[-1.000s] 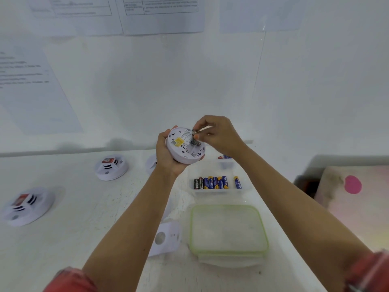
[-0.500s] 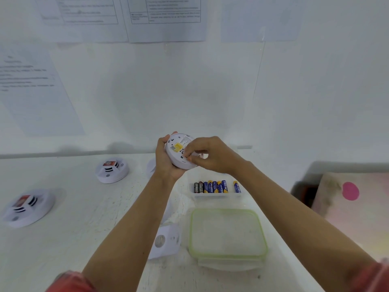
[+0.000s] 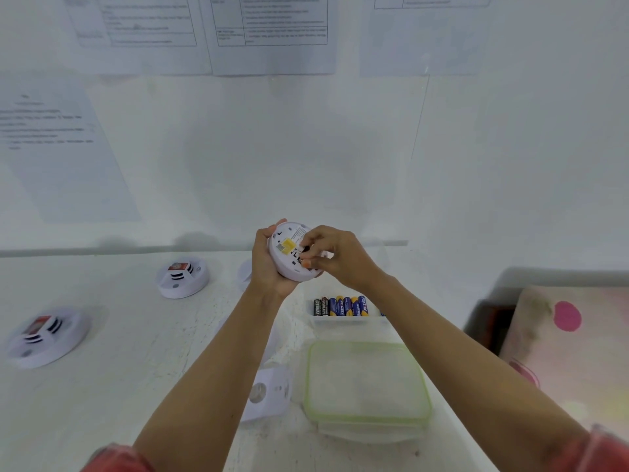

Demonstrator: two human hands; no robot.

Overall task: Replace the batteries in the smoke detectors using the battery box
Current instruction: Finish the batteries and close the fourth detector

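Parking the green-rimmed lid [image 3: 366, 379] nearest on the table [image 3: 136, 335] leaves the battery box [image 3: 343, 322] behind it open, in reach. Above: left hand [image 3: 267, 267] clamps the smoke detector [image 3: 289, 267], back face tilted up for access. Right hand [image 3: 340, 258] pinches a battery [image 3: 305, 249] at the bay, probably seating it.

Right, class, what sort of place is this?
Probably a test or training workbench: loose smoke detectors on a white table, a battery box, printed sheets on the wall.
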